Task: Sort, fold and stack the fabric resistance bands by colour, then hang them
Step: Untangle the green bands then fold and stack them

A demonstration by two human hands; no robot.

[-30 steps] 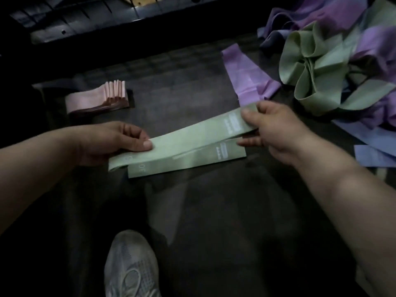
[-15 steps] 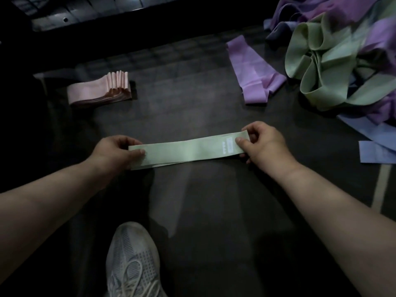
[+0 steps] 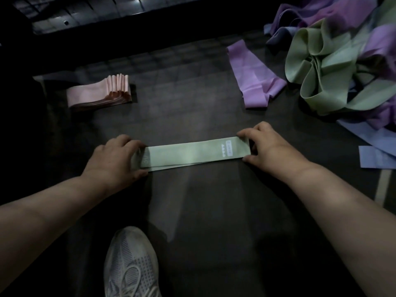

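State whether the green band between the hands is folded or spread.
Folded: the green band lies flat in layers, a lower edge showing beneath.

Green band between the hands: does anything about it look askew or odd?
Slightly. The green band lies flat, left hand and right hand gripping its ends, but its layers are not flush: a lower layer peeks out along the near edge toward the left. The pink stack looks tidy.
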